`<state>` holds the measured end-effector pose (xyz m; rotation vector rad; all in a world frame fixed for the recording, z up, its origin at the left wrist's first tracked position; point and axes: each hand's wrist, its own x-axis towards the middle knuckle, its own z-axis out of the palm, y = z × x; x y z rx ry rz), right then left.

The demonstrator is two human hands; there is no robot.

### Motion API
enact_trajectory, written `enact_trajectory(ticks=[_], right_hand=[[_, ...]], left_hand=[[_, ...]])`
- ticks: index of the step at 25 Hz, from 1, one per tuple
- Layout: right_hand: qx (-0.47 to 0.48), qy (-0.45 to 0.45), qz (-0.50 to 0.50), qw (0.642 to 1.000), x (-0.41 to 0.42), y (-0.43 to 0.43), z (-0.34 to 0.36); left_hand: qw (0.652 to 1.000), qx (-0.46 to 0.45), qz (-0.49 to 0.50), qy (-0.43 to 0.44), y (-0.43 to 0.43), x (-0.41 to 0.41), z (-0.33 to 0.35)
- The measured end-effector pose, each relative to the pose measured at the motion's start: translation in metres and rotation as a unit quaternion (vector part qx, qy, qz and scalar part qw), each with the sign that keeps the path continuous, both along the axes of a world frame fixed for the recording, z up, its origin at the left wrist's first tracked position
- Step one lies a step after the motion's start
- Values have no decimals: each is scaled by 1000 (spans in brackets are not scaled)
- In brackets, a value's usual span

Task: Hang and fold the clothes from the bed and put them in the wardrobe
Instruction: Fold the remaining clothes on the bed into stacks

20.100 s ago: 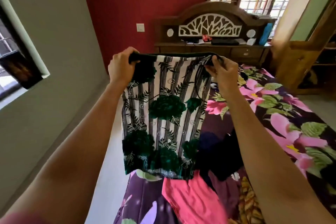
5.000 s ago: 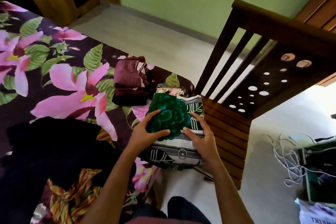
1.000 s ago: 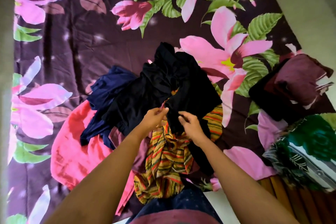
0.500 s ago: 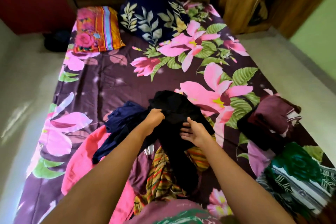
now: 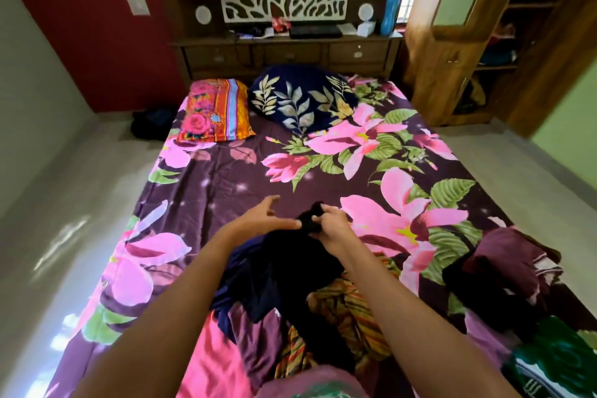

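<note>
- The bed (image 5: pixel 226 178) has a heap of clothes at its near end. The wardrobe (image 5: pixel 452 74) stands open by the far right corner.
- The black top (image 5: pixel 290 265) lies on that heap, over a blue cloth (image 5: pixel 235 294) and a stripy cloth (image 5: pixel 355 300). They look tangled, so one pull could drag them up too.
- The right hand (image 5: pixel 332 226) squeezes a bunched end of the black top.
- The left hand (image 5: pixel 261 220) is spread wide and holds nothing, fingertips by the bunch.
- The arms hide part of the top, so I cannot tell its shape.
</note>
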<state>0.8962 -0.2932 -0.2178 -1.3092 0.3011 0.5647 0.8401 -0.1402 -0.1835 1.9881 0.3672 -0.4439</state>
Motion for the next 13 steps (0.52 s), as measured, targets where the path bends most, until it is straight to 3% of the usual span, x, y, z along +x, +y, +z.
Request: enact_trajectory(ticks=[2, 5, 6, 9, 11, 13], right_hand=[[21, -72, 93, 993, -11, 17, 26], [113, -149, 153, 970, -7, 16, 66], [104, -192, 158, 963, 0, 9, 75], [-61, -329, 211, 918, 25, -18, 90], [-132, -312, 314, 887, 25, -28, 87], [-128, -290, 354, 880, 19, -32, 80]], left_hand=[[991, 71, -78, -81, 6, -3, 0], [966, 74, 60, -240, 10, 6, 12], [953, 45, 101, -283, 10, 9, 23], [934, -50, 116, -334, 8, 12, 59], [921, -74, 104, -369, 3, 15, 82], [901, -93, 111, -409, 5, 21, 106]])
